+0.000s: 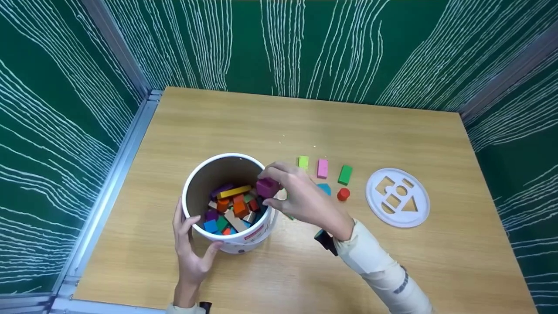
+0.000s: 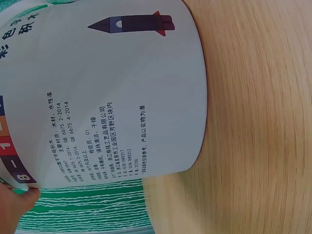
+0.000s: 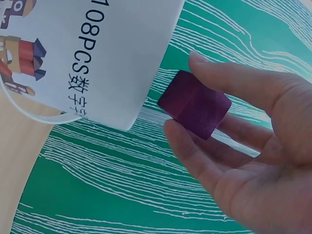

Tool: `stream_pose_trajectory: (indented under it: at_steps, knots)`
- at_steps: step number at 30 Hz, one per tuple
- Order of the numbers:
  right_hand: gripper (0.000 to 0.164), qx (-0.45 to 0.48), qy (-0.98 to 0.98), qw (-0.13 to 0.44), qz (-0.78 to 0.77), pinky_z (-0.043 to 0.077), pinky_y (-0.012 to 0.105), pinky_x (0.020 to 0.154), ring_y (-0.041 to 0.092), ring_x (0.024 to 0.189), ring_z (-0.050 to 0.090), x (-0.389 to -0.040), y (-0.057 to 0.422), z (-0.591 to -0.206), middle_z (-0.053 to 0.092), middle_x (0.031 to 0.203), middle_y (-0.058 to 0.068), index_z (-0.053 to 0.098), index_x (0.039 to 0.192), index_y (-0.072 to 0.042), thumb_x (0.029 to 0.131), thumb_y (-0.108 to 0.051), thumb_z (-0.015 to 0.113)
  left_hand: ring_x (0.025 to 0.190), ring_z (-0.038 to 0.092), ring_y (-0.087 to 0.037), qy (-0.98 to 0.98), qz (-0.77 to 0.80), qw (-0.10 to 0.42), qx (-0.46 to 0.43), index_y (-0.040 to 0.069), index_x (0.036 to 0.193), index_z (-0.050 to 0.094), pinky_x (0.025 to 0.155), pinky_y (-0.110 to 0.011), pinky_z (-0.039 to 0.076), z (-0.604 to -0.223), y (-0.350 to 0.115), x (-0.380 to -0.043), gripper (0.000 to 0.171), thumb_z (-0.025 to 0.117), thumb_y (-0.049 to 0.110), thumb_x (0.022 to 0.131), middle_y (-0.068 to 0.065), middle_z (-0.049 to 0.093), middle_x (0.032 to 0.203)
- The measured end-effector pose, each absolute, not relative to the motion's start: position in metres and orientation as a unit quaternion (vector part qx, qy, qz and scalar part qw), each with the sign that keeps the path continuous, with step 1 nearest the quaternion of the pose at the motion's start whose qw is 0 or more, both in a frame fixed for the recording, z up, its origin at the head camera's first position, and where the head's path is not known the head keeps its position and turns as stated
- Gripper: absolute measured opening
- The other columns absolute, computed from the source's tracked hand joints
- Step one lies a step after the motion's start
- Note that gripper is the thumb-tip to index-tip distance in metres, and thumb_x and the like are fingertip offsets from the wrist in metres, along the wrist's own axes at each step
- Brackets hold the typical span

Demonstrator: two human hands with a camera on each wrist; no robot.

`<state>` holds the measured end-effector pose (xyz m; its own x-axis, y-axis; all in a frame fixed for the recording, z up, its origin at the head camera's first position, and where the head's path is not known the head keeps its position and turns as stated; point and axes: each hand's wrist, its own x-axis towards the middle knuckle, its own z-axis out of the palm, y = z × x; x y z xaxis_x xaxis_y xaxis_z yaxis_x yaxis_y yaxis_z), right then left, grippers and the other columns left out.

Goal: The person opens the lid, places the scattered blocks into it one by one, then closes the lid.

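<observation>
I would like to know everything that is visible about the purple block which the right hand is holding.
The purple block is chunky, with flat faces and straight edges; its full shape is hard to tell, as the right hand hides part of it. Its surface looks smooth, perhaps painted wood. It is pinched in the hand, off the table, and in the head view appears at the right side of the white bucket's rim. The right wrist view shows a gap between block and bucket.

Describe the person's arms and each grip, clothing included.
The left grip and right grip are ungloved. The right sleeve is cream, with a grey band across it; only the cream end of the left sleeve shows. A black wrist camera sits by the right wrist, a second camera, also black, by the left.
</observation>
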<state>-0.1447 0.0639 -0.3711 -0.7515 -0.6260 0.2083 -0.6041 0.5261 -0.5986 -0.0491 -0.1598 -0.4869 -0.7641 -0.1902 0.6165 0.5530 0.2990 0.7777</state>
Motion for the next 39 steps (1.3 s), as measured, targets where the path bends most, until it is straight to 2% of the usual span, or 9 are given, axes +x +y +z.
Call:
stream_pose_trajectory:
  at_steps: [7, 16, 23, 32, 35, 39]
  knots:
    - [0.04, -0.369, 0.874, 0.035, -0.315, 0.05, 0.024, 0.073, 0.014, 0.094, 0.05, -0.147, 0.054, -0.37, 0.054, 0.107, 0.002, 0.058, 0.108, -0.012, 0.071, -0.016, 0.072, 0.127, 0.016, -0.038, -0.739, -0.583, 0.315, -0.121, -0.005, 0.113, 0.042, 0.104, -0.036, 0.024, -0.487, -0.16, -0.049, 0.055, 0.071, 0.011, 0.069, -0.027, 0.014, 0.139]
    - [0.039, -0.38, 0.871, 0.061, -0.305, 0.051, 0.025, 0.071, 0.015, 0.093, 0.053, -0.151, 0.041, -0.376, 0.054, 0.107, 0.005, 0.059, 0.107, -0.009, 0.071, -0.015, 0.072, 0.127, 0.015, -0.038, -0.741, -0.581, 0.315, -0.12, -0.005, 0.113, 0.042, 0.104, -0.035, 0.024, -0.487, -0.16, -0.049, 0.056, 0.071, 0.012, 0.069, -0.028, 0.014, 0.139]
    - [0.038, -0.4, 0.87, 0.047, -0.284, 0.051, 0.025, 0.073, 0.015, 0.093, 0.053, -0.153, 0.033, -0.382, 0.056, 0.104, 0.005, 0.061, 0.104, -0.007, 0.07, -0.016, 0.074, 0.126, 0.017, -0.039, -0.733, -0.588, 0.317, -0.13, -0.008, 0.111, 0.042, 0.103, -0.035, 0.026, -0.488, -0.162, -0.05, 0.056, 0.072, 0.008, 0.066, -0.03, 0.013, 0.138]
    - [0.038, -0.392, 0.875, 0.076, -0.274, 0.051, 0.026, 0.074, 0.017, 0.093, 0.055, -0.156, 0.028, -0.387, 0.054, 0.107, 0.005, 0.06, 0.105, -0.008, 0.07, -0.012, 0.073, 0.126, 0.016, -0.039, -0.757, -0.565, 0.303, -0.125, -0.005, 0.108, 0.045, 0.103, -0.032, 0.028, -0.481, -0.166, -0.051, 0.054, 0.073, 0.006, 0.062, -0.03, 0.014, 0.137]
    - [0.037, -0.393, 0.874, 0.08, -0.275, 0.05, 0.026, 0.074, 0.016, 0.092, 0.054, -0.157, 0.027, -0.388, 0.054, 0.106, 0.005, 0.06, 0.105, -0.008, 0.07, -0.011, 0.073, 0.126, 0.015, -0.038, -0.769, -0.551, 0.3, -0.119, -0.003, 0.106, 0.047, 0.103, -0.038, 0.027, -0.479, -0.167, -0.051, 0.054, 0.072, 0.005, 0.059, -0.029, 0.016, 0.137]
    - [0.038, -0.392, 0.874, 0.083, -0.274, 0.051, 0.026, 0.074, 0.016, 0.092, 0.053, -0.157, 0.026, -0.39, 0.054, 0.106, 0.005, 0.059, 0.105, -0.008, 0.07, -0.011, 0.073, 0.125, 0.014, -0.039, -0.773, -0.549, 0.297, -0.112, -0.002, 0.104, 0.048, 0.099, -0.056, 0.021, -0.475, -0.168, -0.051, 0.052, 0.069, 0.005, 0.057, -0.029, 0.017, 0.136]
